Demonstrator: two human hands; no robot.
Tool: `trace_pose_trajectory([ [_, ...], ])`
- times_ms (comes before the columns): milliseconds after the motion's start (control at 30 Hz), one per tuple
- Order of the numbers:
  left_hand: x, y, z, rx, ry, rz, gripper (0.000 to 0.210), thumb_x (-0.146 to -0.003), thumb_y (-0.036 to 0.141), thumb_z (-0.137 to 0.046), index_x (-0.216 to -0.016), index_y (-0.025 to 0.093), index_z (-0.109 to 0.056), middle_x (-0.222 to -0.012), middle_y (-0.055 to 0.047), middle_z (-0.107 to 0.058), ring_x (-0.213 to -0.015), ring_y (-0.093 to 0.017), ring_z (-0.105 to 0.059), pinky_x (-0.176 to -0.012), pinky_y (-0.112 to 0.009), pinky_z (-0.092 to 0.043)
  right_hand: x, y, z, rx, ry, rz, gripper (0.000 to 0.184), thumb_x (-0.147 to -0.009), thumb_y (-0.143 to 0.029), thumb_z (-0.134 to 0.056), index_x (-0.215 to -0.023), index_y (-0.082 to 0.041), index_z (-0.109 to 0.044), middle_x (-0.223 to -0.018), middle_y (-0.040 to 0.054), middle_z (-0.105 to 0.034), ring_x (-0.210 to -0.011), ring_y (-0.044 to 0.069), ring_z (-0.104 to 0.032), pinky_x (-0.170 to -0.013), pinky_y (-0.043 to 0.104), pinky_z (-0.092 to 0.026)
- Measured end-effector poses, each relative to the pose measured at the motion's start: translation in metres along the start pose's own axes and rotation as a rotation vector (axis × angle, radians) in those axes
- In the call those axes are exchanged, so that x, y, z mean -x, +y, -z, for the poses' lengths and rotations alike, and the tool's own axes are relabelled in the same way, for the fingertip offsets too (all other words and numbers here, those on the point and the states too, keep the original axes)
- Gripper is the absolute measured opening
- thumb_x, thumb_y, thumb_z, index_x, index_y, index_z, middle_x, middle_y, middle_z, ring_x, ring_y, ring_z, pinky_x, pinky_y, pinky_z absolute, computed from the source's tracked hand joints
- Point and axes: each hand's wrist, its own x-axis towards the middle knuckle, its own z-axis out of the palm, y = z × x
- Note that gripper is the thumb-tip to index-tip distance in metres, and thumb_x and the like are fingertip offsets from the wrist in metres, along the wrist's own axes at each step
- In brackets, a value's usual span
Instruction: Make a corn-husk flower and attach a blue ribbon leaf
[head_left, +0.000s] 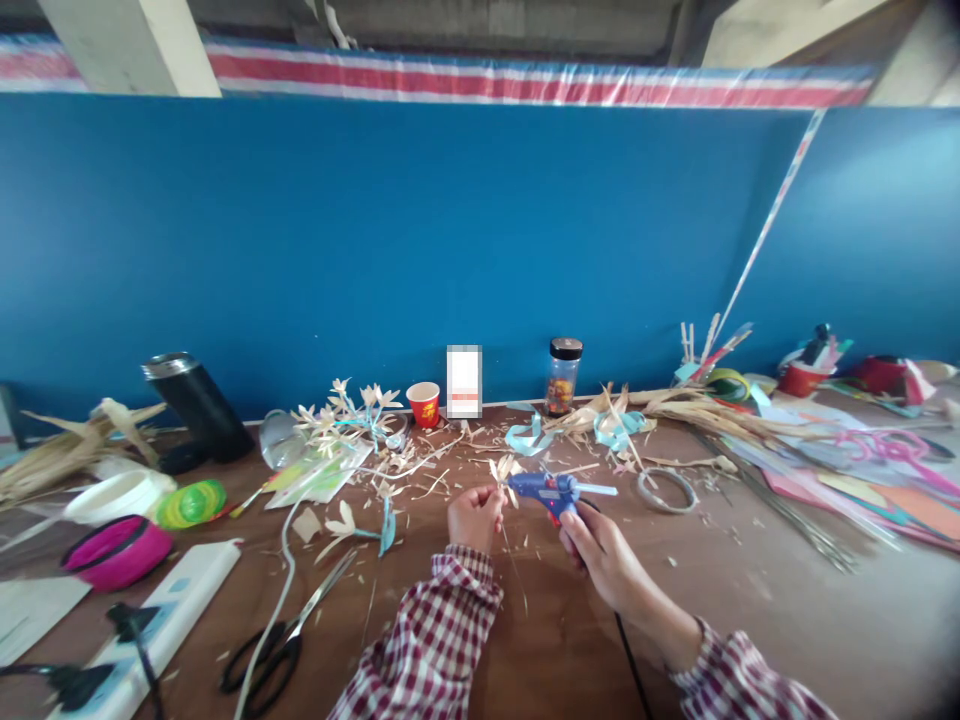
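In the middle of the table, my left hand [477, 518] pinches a small cream-coloured dried-husk flower [504, 470] by its base, with a thin wire stem hanging below. My right hand [600, 548] grips a blue hot glue gun [547, 488] by its handle. The gun's nozzle points left and is at the flower; whether it touches the petals I cannot tell. A clear glue stick [598, 490] sticks out of the gun's rear. To the left of my hands lie a loose flower piece with blue ribbon [386, 525] and black-handled scissors [292, 630].
A bunch of finished-looking flowers [349, 415], a red paper cup [424, 405] and a jar [564, 378] stand along the blue partition. At left are a tilted black flask [199, 405] and a power strip [161, 625]. Wires [795, 515] and a tape roll [666, 491] lie right.
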Motion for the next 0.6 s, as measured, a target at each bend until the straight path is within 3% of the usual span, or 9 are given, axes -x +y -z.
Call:
trace_pose_trajectory([
  [600, 0.0019, 0.0005, 0.0005, -0.01, -0.009, -0.018, 0.018, -0.061, 0.028, -0.064, -0.067, 0.012, -0.064, -0.044, 0.003, -0.053, -0.034, -0.005, -0.04, -0.035, -0.017, -0.03, 0.0019, 0.0036, 0.0026, 0.065, 0.003, 0.009, 0.033, -0.088, -0.047, -0.036, -0.074, -0.018, -0.042, -0.055, -0.005, -0.039, -0.045, 0.007, -0.036, -0.041, 0.02, -0.029],
])
